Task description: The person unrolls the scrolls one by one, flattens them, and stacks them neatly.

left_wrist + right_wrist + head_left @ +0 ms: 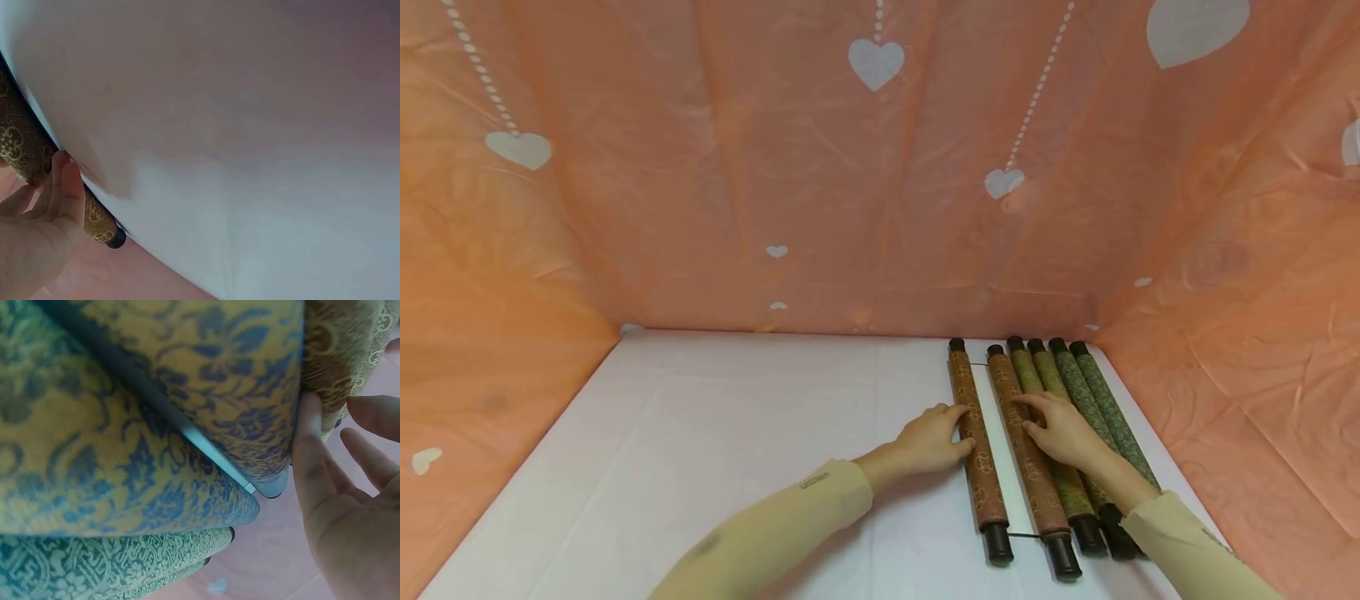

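A brown patterned hanging scroll with black end knobs lies lengthwise at the table's right side. Its left roller [988, 492] and right roller [1037, 487] stand slightly apart, with a white strip [1001, 450] between them. My left hand [928, 437] grips the left roller near its middle, thumb and fingers bent around it. With thumb and fingers, my right hand [1063, 429] holds the right roller. In the right wrist view, a finger reaches between the brown roller [331, 356] and the neighbouring yellow scroll [237, 394] with blue flowers.
Right of the brown scroll lie a yellowish-green scroll [1051, 375] and a green scroll [1093, 400], each with two rollers side by side. White cloth [737, 442] covers the table. Orange curtains [820, 183] with white hearts stand behind and at both sides.
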Demonstrator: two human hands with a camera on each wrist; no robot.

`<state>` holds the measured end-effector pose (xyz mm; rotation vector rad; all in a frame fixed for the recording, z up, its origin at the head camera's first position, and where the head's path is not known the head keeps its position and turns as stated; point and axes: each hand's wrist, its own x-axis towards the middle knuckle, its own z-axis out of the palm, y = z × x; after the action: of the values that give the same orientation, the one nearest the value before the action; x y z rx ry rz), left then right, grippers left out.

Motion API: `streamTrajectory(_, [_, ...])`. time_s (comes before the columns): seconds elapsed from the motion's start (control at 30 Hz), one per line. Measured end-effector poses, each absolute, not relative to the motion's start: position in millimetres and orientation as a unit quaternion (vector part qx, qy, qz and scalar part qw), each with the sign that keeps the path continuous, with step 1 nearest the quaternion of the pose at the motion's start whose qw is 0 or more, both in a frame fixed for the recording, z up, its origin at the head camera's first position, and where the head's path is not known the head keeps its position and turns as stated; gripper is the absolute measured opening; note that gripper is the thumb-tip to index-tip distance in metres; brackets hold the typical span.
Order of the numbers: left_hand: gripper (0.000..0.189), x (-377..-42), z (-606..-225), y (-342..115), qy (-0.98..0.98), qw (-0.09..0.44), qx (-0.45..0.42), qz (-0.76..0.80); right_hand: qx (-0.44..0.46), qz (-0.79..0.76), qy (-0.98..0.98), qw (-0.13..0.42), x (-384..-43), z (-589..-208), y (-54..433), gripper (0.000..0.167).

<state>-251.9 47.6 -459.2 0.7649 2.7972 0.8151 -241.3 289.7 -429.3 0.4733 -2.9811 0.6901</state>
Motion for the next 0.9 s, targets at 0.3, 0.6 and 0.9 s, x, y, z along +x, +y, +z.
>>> streamTrajectory(0.3, [0.066, -251, -459, 60, 0.929, 0.069, 0.249, 0.266, 0.165, 0.257, -0.952, -0.003, -246, -433, 290, 0.041])
streamTrajectory(0.6, [0.071, -250, -459, 71, 0.922, 0.085, 0.242, 0.288, 0.126, 0.359, -0.919, -0.104, -250, -434, 288, 0.051])
streamTrajectory(0.9, [0.071, -252, -459, 75, 0.891, 0.113, 0.208, 0.388, 0.101, 0.381, -0.915, -0.089, -247, -437, 280, 0.054])
